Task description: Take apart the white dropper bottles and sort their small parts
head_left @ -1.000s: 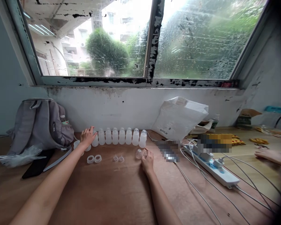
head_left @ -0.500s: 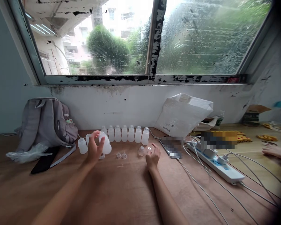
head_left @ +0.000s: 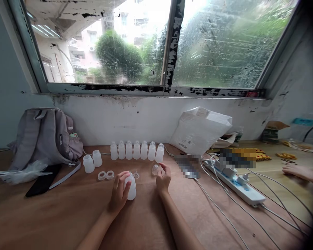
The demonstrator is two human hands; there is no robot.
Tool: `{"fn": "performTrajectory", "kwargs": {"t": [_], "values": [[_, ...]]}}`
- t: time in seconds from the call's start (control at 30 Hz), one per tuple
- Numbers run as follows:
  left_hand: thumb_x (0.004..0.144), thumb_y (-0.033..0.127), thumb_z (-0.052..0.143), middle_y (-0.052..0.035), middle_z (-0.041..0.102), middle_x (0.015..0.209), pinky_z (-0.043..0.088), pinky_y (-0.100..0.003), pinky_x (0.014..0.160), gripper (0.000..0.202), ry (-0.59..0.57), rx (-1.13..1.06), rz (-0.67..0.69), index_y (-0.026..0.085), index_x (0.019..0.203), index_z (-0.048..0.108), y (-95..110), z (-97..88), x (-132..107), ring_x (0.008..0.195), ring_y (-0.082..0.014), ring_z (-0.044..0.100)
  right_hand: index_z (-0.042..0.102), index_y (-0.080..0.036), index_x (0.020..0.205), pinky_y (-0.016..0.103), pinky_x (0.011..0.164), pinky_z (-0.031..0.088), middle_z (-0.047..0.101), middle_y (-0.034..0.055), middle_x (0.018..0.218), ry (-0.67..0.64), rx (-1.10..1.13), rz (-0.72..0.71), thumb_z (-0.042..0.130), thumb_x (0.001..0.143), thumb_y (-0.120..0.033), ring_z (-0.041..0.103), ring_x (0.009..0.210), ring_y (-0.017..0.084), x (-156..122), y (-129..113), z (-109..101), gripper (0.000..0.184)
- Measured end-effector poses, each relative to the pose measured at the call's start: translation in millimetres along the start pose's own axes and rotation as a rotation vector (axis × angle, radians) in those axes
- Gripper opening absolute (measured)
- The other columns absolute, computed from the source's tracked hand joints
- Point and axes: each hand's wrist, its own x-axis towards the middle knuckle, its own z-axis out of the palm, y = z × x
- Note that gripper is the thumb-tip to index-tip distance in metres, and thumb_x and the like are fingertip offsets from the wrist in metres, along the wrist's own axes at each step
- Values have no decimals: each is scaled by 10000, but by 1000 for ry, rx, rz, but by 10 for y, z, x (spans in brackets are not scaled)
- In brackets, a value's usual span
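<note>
My left hand point(head_left: 119, 191) is wrapped round a frosted white baby bottle point(head_left: 131, 192), which stands upright near the table's middle; the fingers cover its upper part. My right hand point(head_left: 163, 178) is closed in a pinch by a clear domed cap point(head_left: 155, 169). A second clear cap shows partly behind its fingers. Just beyond the held bottle lies a clear nipple point(head_left: 136, 175). Two white collar rings point(head_left: 105, 175) lie flat to the left. Behind them stand two open frosted bottles point(head_left: 88, 165).
Several capped bottles point(head_left: 136, 151) form a row by the wall. A grey backpack point(head_left: 47, 139) and black phone-like slab point(head_left: 43, 180) sit left. On the right are a white bag point(head_left: 200, 132), a blurred device point(head_left: 189, 166), a power strip point(head_left: 246, 192) with cables, and another person's hand point(head_left: 299, 171).
My left hand has brought the bottle down and right to the tabletop, baring the two rings. My right hand has shifted slightly left, closer in at the caps.
</note>
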Motion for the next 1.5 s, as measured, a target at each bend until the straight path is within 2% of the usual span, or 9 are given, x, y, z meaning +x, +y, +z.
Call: {"fn": "performTrajectory", "kwargs": {"t": [0.13,0.3,0.47,0.7,0.83,0.9,1.07,1.17,1.5], "values": [[754,313,540,-101,451,1229,399,-397,902,498,-88,16,-23,280,1196,313,-50,98,-108,1122,-234,446,529,-155,923,325,759,420,567,80,918,-101,95,18,411,719,-194,533,838,186,-87,-130,64,238],[703,349,595,-126,464,1218,403,-380,884,771,-131,-127,-301,240,1302,123,-43,206,-139,1125,-237,447,520,-176,957,305,690,454,587,60,851,-368,288,-47,349,824,-275,564,754,168,-298,-457,68,239],[713,350,565,-115,548,1075,448,-343,744,527,-277,-327,-432,189,1158,331,65,181,-122,940,-236,554,523,-201,1031,321,762,440,588,72,954,-597,310,-201,505,760,-291,549,852,193,-512,-690,61,287],[658,291,600,-13,586,717,397,-265,582,286,-258,-425,-571,191,883,454,215,99,-41,654,-181,560,598,-180,842,278,653,447,626,37,790,-543,615,368,606,679,-344,569,742,176,-495,-725,211,233],[640,271,592,4,552,615,376,-240,496,239,-475,-814,-766,160,823,485,411,60,-4,539,-143,520,617,-178,695,229,572,425,606,-4,610,-369,778,664,625,646,-367,555,606,130,-264,-626,150,195],[625,274,605,6,544,593,365,-233,470,245,-510,-910,-833,152,802,489,488,76,-15,510,-134,508,625,-175,713,221,564,424,619,6,625,-394,802,709,628,641,-385,569,613,131,-169,-601,94,222],[609,243,625,-2,555,613,367,-220,509,224,-307,-875,-856,135,775,519,472,161,-52,557,-125,512,601,-183,846,233,518,427,640,26,701,-744,790,744,595,667,-449,589,610,149,-235,-652,70,320],[613,239,611,-8,557,571,360,-226,474,207,-401,-929,-909,128,761,517,391,168,-85,501,-127,505,564,-173,776,240,496,422,617,11,598,-889,754,733,636,651,-384,575,549,149,-354,-672,114,255],[708,330,432,-34,510,586,329,-245,438,278,-650,-1555,-1022,81,749,549,270,71,-147,461,-121,491,481,-186,652,222,525,432,565,-24,568,-804,1026,794,610,676,-277,591,582,144,-394,-810,103,160]]}}
